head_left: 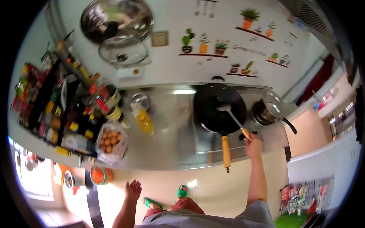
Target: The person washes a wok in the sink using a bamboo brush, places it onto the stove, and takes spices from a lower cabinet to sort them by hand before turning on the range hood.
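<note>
The yellow grip of a long-handled ladle (236, 121) is grasped in the right hand (254, 145), with the fingers closed around its end. The ladle's head is held within the black wok (209, 98), over its dark inner wall; whether any food is contained there cannot be told. The wok is set on the stove (207, 146), its wooden handle (226, 152) pointed toward the person and left ungripped. To the wok's right, a small pan (273, 103) with a black handle is placed at the other burner; its contents cannot be made out. The left hand (133, 190) is held open and released, well apart from the wok, beyond the front edge of the metal surface (167, 152). At the left of the surface, brown eggs (109, 141) are heaped in a clear plastic bag (115, 155). Yellow liquid is contained in a clear bottle (144, 121), beside which a round metal bowl (140, 99) is placed near the wall. Many bottles and jars are crowded on a black rack (67, 110). Below, something orange is held in a bucket (108, 176).
</note>
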Demonstrator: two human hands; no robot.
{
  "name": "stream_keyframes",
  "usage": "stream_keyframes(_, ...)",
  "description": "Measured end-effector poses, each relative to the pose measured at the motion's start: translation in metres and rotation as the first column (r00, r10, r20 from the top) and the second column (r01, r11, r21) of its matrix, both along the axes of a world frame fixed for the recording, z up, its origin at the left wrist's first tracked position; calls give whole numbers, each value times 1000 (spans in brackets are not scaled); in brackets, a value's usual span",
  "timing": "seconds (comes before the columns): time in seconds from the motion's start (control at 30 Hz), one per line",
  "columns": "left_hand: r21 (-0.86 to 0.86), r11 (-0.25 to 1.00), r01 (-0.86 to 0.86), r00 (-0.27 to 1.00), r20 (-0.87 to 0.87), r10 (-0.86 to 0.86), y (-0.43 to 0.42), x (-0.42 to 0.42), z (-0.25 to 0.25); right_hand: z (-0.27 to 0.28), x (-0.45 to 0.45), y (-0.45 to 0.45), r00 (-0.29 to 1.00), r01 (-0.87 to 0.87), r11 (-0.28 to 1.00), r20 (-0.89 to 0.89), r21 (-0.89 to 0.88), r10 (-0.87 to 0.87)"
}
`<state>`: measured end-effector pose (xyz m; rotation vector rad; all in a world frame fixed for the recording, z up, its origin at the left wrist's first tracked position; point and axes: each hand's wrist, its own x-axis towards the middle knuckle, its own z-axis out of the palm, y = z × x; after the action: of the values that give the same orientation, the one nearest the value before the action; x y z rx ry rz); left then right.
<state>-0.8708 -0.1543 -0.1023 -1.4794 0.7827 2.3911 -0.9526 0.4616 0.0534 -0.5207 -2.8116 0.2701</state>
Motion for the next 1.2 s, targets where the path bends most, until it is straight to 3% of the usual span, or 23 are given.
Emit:
stream_keyframes(0.07,-2,998,-70,997,12,70,7,-9,2,-5,1,9,996,63,991,65,-121,-56)
stream_keyframes(0.17,-66,993,-100,995,-7,100,9,-21,6,-19,8,17,984,-27,946,-177,-324,-32)
stream_keyframes(0.2,-77,989,-128,992,-25,126,5,-24,1,10,14,-3,973,-12,907,-215,-420,-87)
stream_keyframes(0.3,-88,978,-189,981,-47,186,-8,-36,-2,24,36,-39,953,-119,890,-302,-440,-22)
stream_keyframes(0.37,-85,967,-239,969,-87,232,-23,-39,-16,18,55,-75,841,-295,726,-529,-622,-112)
stream_keyframes(0.5,-70,948,-311,950,-56,307,-47,-51,-32,6,96,-187,861,-429,689,-494,-584,117)
stream_keyframes(0.6,-72,934,-350,937,-36,349,-59,-71,-39,-14,130,-275,897,-433,730,-331,-529,292)
stream_keyframes(0.77,137,899,-416,898,-93,430,-62,-94,-49,-26,183,-381,754,-637,611,-216,-469,620)
stream_keyframes(0.9,238,879,-414,885,-122,450,-65,-102,-49,-30,203,-412,751,-613,618,-118,-492,650)
stream_keyframes(1.03,360,864,-352,901,-120,417,-78,-96,-55,-35,210,-429,829,-505,715,-41,-484,557)
stream_keyframes(1.1,291,930,-226,960,-95,264,-86,-86,-64,-34,211,-441,835,-494,720,-35,-487,550)
stream_keyframes(1.13,295,927,-231,959,-92,268,-90,-78,-71,-34,212,-448,832,-497,720,-31,-485,553)
stream_keyframes(1.2,43,999,-3,994,-107,8,-100,-55,-80,-35,208,-465,808,-528,686,-47,-501,587)
